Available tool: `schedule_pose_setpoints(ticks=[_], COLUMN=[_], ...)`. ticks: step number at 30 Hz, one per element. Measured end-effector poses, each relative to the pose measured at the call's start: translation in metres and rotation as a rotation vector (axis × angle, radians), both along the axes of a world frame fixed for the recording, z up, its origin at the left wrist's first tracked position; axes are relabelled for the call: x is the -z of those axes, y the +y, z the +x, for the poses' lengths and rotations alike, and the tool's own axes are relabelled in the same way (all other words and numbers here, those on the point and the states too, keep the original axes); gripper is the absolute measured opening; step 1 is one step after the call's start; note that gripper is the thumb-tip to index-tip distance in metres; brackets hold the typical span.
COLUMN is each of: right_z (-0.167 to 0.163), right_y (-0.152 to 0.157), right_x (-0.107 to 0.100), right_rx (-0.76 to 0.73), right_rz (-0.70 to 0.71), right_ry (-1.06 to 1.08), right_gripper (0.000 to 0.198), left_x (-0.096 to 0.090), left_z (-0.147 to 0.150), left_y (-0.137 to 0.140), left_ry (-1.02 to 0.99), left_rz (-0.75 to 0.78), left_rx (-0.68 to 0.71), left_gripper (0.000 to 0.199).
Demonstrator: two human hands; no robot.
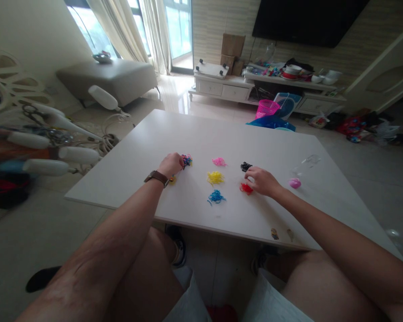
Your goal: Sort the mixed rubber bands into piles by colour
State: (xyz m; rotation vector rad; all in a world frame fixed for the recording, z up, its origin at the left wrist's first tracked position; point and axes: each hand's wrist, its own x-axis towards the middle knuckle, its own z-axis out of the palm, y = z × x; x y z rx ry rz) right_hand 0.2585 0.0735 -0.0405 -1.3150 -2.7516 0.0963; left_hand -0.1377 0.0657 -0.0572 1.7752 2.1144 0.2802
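Note:
My left hand (172,164), with a brown-strapped watch at the wrist, has its fingers closed at a mixed-colour pile of small rubber bands (187,160). My right hand (261,181) hovers between the black bands (245,167) and the red bands (246,188). Its thumb and fingers are pinched together; whatever they hold is too small to make out. Between my hands lie separate heaps of pink bands (219,161), yellow bands (216,177) and blue bands (216,197). A small yellow item (172,180) is partly hidden by my left wrist.
Everything lies on a white table (188,129). To the right are a pink round object (294,183) and a clear plastic piece (311,159). A small cartoon figure (274,233) lies by the near edge. White lamp arms (74,134) stand close on the left.

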Motion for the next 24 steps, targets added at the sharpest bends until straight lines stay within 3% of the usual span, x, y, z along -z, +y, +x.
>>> schedule_pose_setpoints(ticks=[6,24], right_z=[0.001,-0.001], right_y=[0.0,-0.002], right_x=[0.0,-0.001], right_rx=[0.01,0.01], right_rz=[-0.008,-0.021], right_ry=[-0.012,-0.03], right_gripper=[0.012,0.012], left_x=[-0.006,0.0], left_z=[0.001,0.011], left_y=[-0.003,-0.003], left_ry=[-0.015,0.078], left_rz=[-0.021,-0.013], left_rx=[-0.069,-0.024], left_gripper=[0.031,0.022])
